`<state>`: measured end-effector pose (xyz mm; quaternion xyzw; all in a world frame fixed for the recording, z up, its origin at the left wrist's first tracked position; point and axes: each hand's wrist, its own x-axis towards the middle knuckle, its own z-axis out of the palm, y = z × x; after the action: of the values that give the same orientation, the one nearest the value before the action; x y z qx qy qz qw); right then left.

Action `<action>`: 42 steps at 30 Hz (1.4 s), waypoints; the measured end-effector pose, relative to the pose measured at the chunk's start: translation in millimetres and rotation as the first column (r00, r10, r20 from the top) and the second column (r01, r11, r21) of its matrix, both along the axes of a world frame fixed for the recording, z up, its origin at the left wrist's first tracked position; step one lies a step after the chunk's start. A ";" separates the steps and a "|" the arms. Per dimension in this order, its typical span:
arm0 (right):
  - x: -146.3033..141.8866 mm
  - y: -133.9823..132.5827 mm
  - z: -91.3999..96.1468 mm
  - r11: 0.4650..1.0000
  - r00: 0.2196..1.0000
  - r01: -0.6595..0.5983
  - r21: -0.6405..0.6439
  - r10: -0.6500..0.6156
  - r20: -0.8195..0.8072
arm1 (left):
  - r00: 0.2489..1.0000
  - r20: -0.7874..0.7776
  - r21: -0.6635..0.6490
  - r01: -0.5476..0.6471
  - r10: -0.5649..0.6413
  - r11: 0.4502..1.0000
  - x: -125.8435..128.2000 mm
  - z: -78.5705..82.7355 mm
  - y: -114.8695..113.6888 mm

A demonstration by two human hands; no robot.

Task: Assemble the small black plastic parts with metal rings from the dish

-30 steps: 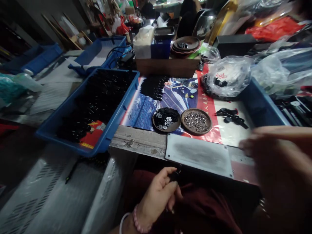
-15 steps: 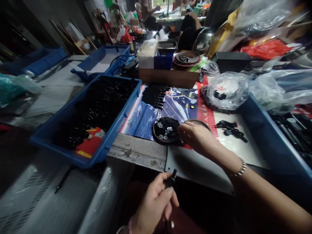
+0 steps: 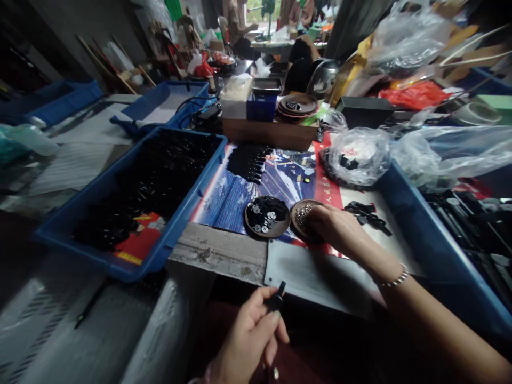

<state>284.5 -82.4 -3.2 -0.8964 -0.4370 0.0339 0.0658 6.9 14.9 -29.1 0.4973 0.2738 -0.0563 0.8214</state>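
Observation:
My left hand (image 3: 250, 333) is low in front of the bench edge, fingers closed round a small black part (image 3: 276, 300) that sticks up between thumb and forefinger. My right hand (image 3: 334, 226) reaches over the round brown dish of silver screws (image 3: 300, 214), fingers curled down into it and covering most of the dish; what they pinch is hidden. To the left of it sits a second round dish of black and silver washers (image 3: 266, 215). Both dishes stand on a blue and red printed sheet (image 3: 232, 192). A grey metal plate (image 3: 308, 272) lies below my right hand.
A large blue crate of black parts (image 3: 136, 186) stands at the left. Another blue bin (image 3: 440, 234) borders the right. A clear bag with black parts (image 3: 356, 154), loose black pieces (image 3: 366, 210), a row of black parts (image 3: 250, 160) and a cluttered wooden box (image 3: 272, 130) lie behind.
My right hand swung in from the right, went over the washer dish, then shifted right onto the screw dish. My left hand stayed low with the black part.

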 end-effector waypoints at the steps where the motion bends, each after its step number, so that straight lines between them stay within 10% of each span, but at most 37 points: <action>1: 0.0 1.0 0.1 1.000 1.000 -0.002 0.002 0.002 0.000 | 1.000 0.002 0.001 -0.001 0.001 1.000 -0.9 0.0 -0.7; 18: -2.4 -12.2 2.9 0.922 0.987 0.150 0.357 -0.117 -0.113 | 1.000 0.016 0.034 -0.009 0.008 0.999 -3.5 6.7 -6.1; 22: -44.6 -22.8 22.2 0.770 0.919 0.226 0.596 0.034 -0.393 | 1.000 -0.004 0.109 -0.016 0.017 0.994 -4.1 5.1 -5.5; 31: -165.7 -46.6 6.0 0.741 0.692 0.145 0.655 0.397 -0.602 | 1.000 -0.009 0.252 0.004 -0.002 0.968 3.7 9.5 -12.2; 42: -175.1 -50.3 -2.7 0.686 0.752 0.210 0.696 0.341 -0.564 | 0.991 0.049 0.698 0.053 -0.121 0.714 -1.6 14.3 -20.4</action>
<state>109.5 -132.7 -5.9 -0.7063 -0.3960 0.1728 0.5608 5.3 -5.5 -14.8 0.7833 0.2136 0.0345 0.5828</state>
